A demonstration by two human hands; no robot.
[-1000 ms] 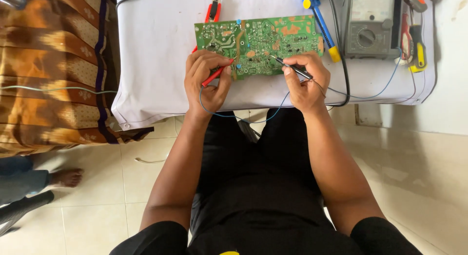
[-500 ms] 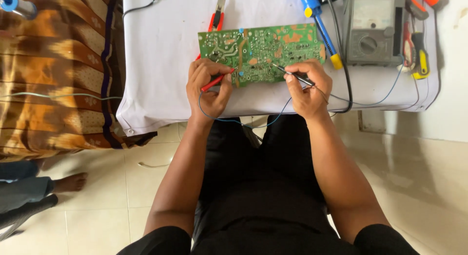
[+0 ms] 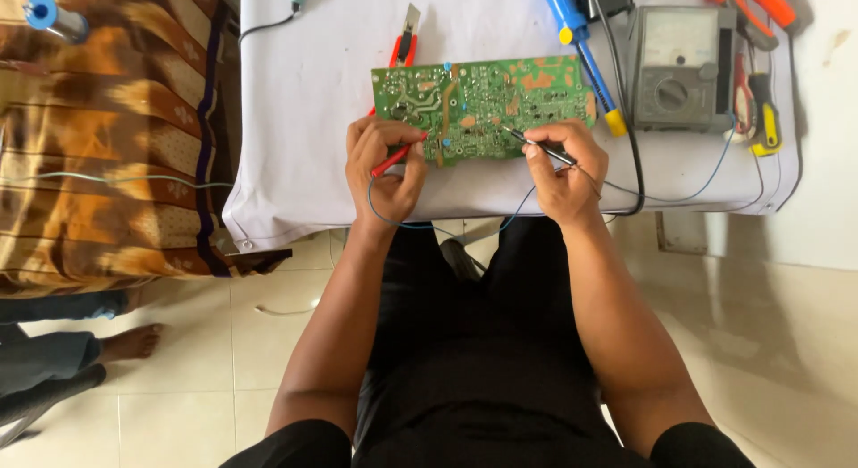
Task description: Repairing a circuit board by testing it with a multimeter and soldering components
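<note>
A green circuit board (image 3: 483, 106) lies solder side up on the white-covered desk (image 3: 304, 119), just in front of the person. The left hand (image 3: 384, 164) is closed around a red test probe (image 3: 398, 155), its tip set on the board's lower edge near the middle; the right hand (image 3: 563, 164) pinches a black test probe (image 3: 536, 144) like a pen, tip touching the board further right. Thin leads (image 3: 679, 195) trail from both probes toward the grey analogue multimeter (image 3: 684, 66) at the right of the board. To probe well, each tip should likely sit squarely on a single solder point without bridging to a neighbour, with the heels of both hands braced on the desk so the tips do not skate. Both forearms reach forward from the lap, wrists low, knuckles up. A blue-handled soldering iron (image 3: 581, 48) lies between board and meter; red-handled cutters (image 3: 402, 48) sit beyond the board.
</note>
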